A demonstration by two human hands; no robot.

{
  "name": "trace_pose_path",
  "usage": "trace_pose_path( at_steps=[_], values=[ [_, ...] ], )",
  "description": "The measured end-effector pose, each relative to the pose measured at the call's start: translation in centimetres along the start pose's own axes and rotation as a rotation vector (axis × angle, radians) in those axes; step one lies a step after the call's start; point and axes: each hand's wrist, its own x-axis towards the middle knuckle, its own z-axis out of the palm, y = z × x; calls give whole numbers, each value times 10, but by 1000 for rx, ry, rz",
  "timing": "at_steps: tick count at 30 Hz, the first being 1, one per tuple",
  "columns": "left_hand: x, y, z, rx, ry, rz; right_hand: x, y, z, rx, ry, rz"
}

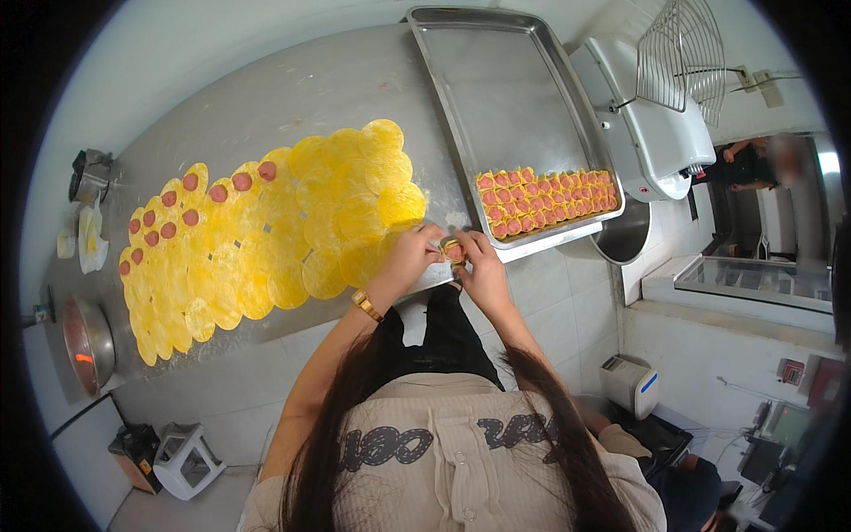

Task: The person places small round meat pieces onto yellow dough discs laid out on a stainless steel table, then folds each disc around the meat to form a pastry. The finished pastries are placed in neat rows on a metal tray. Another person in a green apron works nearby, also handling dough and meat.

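Observation:
Between my two hands, at the table's front edge, is a small open-topped dumpling [455, 253] of yellow wrapper around pink filling. My right hand [483, 269] grips it from the right, thumb and fingers curled round it. My left hand [413, 260] is closed at its left side, with fingertips pinched close to the wrapper; whether they touch it I cannot tell. Left of my hands, overlapping round yellow wrappers [292, 222] cover the steel table, several topped with a dab of pink filling [241, 182]. To the right, rows of finished dumplings [545, 200] fill the near end of a metal tray [496, 71].
A steel bowl [91, 346] of pink filling stands at the table's left end. Behind the tray is a white mixer-like machine [651, 124] with a wire guard [683, 53]. A metal bowl [623, 235] sits below it. Other people are at the right.

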Motion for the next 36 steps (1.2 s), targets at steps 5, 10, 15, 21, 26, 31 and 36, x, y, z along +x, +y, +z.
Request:
trace_pose_path(
  at_steps=[5, 10, 15, 21, 26, 31, 36],
  values=[
    [-12, 3, -15, 52, 55, -37, 7, 2, 3, -7, -99, -129],
    [-18, 20, -17, -235, 13, -267, 22, 15, 0, 448, -225, 116],
    [-10, 41, 3, -816, 76, -451, 47, 16, -30, 755, -415, 199],
    [17, 76, 39, -713, 265, -369, 77, 35, -75, 514, -466, -105],
    [26, 106, 62, -686, 371, -402, 113, 97, -109, 588, -520, -78],
    [4, 112, 76, -611, 616, -496, 173, 165, -139, 359, -454, -38],
    [-30, 110, 87, -556, 797, -610, 196, 194, -123, 173, -510, -229]
  ],
)
